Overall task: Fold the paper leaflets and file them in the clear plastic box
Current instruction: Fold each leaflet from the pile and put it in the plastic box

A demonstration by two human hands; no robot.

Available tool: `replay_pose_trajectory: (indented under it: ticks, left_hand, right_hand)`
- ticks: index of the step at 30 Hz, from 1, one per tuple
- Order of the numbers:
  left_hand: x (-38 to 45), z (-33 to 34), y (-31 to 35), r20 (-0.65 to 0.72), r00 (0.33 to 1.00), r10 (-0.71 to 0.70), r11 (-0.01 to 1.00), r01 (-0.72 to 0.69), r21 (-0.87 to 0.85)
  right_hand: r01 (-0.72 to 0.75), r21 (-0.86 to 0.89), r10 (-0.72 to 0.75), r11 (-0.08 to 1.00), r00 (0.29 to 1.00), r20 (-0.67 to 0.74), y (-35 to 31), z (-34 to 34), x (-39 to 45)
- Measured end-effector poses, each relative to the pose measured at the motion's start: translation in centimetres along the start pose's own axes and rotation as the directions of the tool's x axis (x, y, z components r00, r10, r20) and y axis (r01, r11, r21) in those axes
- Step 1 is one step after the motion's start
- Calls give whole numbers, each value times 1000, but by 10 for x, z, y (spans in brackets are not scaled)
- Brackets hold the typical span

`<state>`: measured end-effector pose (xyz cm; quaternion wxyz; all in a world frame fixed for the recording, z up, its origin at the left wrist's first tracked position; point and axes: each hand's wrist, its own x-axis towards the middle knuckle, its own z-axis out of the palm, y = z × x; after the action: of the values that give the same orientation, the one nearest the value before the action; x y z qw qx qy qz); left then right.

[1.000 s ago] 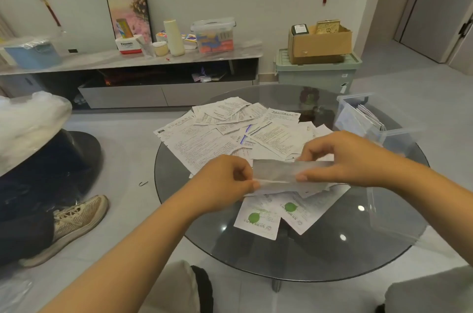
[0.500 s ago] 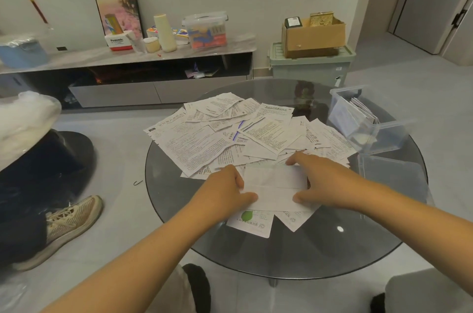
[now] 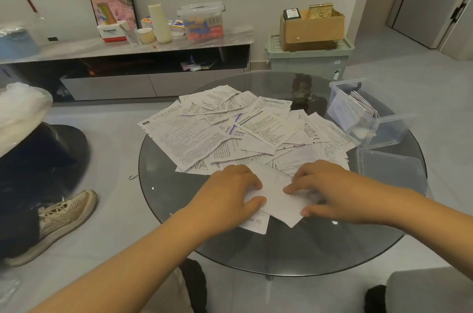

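Where a second ago both hands were holding a leaflet up as a narrow strip, the left hand (image 3: 230, 193) and right hand (image 3: 330, 191) are now pressing the folded leaflet (image 3: 277, 197) flat on the near side of the glass counter (image 3: 307, 248), fingers curled down over its edges. Unfolded leaflets (image 3: 230, 133) are lying spread just beyond. Far right, the clear plastic box (image 3: 368, 118) is standing open with some filed. The crease seems nearly set; filing probably comes next.
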<state>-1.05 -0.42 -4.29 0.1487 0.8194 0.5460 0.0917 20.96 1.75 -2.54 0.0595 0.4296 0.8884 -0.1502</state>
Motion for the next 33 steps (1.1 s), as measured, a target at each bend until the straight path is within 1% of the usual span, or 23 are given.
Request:
replay_pose_trajectory:
  ticks: [3,6,9,11,13,17,20,22,26,30,33]
  left_hand:
    - [-2,-1,3,35,998,51,998,-51,24]
    - [-6,0,8,113,992,59,998,-58,-17]
    - [-7,1,6,170,984,50,995,-35,-90]
    - [-8,1,5,205,977,51,993,-29,-113]
    - [-9,0,6,218,974,59,992,-32,-126]
    - [-9,-2,12,223,971,81,988,-49,-145]
    - [-10,-2,14,211,971,109,988,-82,-133]
    - [-8,-3,14,189,976,107,986,-80,-147]
    - [-4,-3,11,119,993,-5,970,34,-242]
    - [-1,-3,10,25,997,-69,962,73,-263]
    - [1,-1,7,-28,995,-100,959,89,-269]
  right_hand:
    - [42,-8,-42,999,999,1,-3,3,-6]
    - [112,-36,-114,993,990,-79,-4,9,-10]
    - [171,5,-167,985,971,-170,0,16,-13]
    - [200,13,-194,980,962,-192,1,18,-14]
    - [183,38,-172,982,965,-199,-1,17,-15]
    - [151,181,-100,972,960,-263,-7,13,-14]
    - [138,308,-57,941,964,-258,-12,9,-9]
    - [91,360,-2,929,970,-242,-13,6,-5]
    - [-4,510,127,860,970,-207,-10,1,5]
    - [-29,641,184,767,967,-177,-4,0,12]
    - [-61,583,195,810,966,-169,-3,5,17]
